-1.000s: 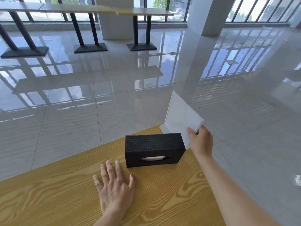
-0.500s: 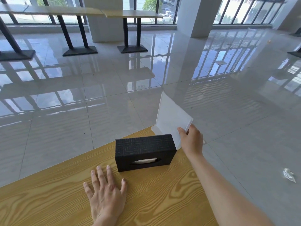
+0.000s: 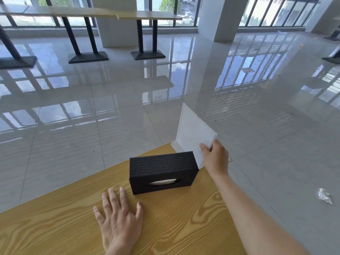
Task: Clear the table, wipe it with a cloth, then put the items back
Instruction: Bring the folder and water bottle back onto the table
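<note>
You are pinching the top right corner of the clear sign stand (image 3: 191,133) with your right hand (image 3: 215,159), thumb on the near face, other fingers hiding behind the sheet; your left hand (image 3: 119,223) is lying flat on the table (image 3: 55,227), fingers spread, holding nothing; compared with a second ago almost nothing is changing: the stand is staying at the far corner of the table, its base appearing to sit on the wood right behind the black tissue box (image 3: 161,170), and your pinch is staying on the same corner; the left hand is keeping its spot just in front of the box; only the view is shifting a little; the box is lying on its side, slot with white tissue facing you; no cloth is showing anywhere; so whether you are lifting the stand off or setting it back is not telling from this; likely you are pausing mid-step, stand neither released nor raised; a crumpled scrap (image 3: 324,195) is lying on the floor off to the right
</note>
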`<state>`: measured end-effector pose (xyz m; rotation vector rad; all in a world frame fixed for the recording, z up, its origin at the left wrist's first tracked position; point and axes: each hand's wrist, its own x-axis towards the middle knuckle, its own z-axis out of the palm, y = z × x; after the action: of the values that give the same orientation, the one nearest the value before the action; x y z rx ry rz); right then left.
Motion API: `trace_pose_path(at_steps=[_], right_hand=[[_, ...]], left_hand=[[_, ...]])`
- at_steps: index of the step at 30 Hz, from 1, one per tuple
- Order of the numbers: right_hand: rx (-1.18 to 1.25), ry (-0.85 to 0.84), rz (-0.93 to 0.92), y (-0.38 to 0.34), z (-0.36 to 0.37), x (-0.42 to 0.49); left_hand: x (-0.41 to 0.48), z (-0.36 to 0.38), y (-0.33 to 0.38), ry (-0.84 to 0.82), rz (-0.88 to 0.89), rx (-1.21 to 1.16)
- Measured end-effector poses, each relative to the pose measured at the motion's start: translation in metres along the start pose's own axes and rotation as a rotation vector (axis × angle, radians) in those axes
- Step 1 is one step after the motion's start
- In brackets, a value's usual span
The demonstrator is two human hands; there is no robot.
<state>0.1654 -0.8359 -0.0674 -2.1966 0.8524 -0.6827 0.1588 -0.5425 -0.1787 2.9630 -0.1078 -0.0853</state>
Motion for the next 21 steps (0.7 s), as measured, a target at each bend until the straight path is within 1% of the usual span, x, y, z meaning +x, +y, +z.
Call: trace_pose_path(at_steps=[12,21], right_hand=[[-0.003,-0.022,-0.032,0.008,-0.011,-0.007],[0.000,-0.003,-0.043,0.013,-0.011,-0.007]], left_hand=[[0.000,0.001,-0.001,0.012,-0.002,-0.006],[0.000,-0.001,0.000,0.018,0.000,-0.012]])
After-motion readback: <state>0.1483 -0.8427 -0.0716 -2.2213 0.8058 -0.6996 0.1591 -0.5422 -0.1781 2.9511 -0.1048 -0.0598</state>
